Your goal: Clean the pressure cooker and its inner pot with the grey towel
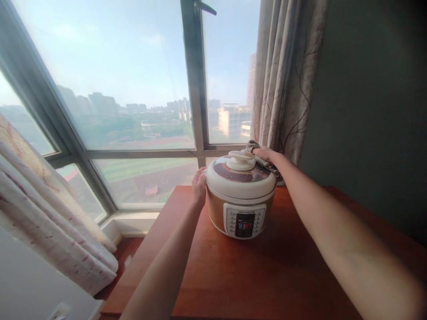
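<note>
Pressure cooker (240, 195) sits on wooden table (267, 275), near window. Left hand (199, 186) flat against its side; right hand (265, 154) presses cloth (253, 146) on lid, probably clenched. Brace firmly, wipe around knob.

Single head view; looks forward, slightly down across table (233, 275); faces window (133, 89); arm's reach.

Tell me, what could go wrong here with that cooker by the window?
1. The right hand presses a cloth on the far side of the cooker lid; a hard push might slide the cooker across the smooth wooden table, though the left hand steadies its side.
2. The cloth sits close to the curtain and could catch on it.
3. Fingers or cloth brushing the front button panel might press something.
</note>
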Action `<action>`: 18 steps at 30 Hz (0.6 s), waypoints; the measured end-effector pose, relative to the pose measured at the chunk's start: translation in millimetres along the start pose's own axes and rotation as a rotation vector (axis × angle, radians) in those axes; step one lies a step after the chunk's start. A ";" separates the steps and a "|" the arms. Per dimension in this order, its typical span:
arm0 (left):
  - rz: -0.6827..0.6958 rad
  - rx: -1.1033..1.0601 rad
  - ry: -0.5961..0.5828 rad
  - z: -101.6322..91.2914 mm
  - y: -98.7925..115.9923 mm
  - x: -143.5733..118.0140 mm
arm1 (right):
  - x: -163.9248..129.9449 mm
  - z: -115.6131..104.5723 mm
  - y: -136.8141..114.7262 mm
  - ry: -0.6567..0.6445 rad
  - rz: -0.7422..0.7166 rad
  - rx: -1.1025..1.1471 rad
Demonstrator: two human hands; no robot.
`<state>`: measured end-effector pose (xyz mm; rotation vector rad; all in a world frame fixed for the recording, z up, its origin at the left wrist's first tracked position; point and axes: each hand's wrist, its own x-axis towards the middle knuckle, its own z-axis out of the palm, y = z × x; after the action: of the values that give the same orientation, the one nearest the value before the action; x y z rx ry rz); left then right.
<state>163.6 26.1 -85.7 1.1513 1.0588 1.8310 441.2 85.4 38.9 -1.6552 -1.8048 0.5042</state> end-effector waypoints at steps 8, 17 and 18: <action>0.005 0.025 -0.057 -5.2 3.7 -1.4 | -15.2 -5.2 8.6 -0.021 0.015 -0.002; 0.034 0.004 -0.020 -2.3 0.7 0.0 | -101.6 6.2 38.6 0.252 -0.226 0.009; 0.038 0.008 -0.020 -2.2 0.4 0.0 | -112.9 12.5 40.9 0.318 -0.326 0.034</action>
<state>161.5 25.4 -85.9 1.1995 1.0400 1.8430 464.5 -18.1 -18.7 -1.2968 -1.7647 0.1188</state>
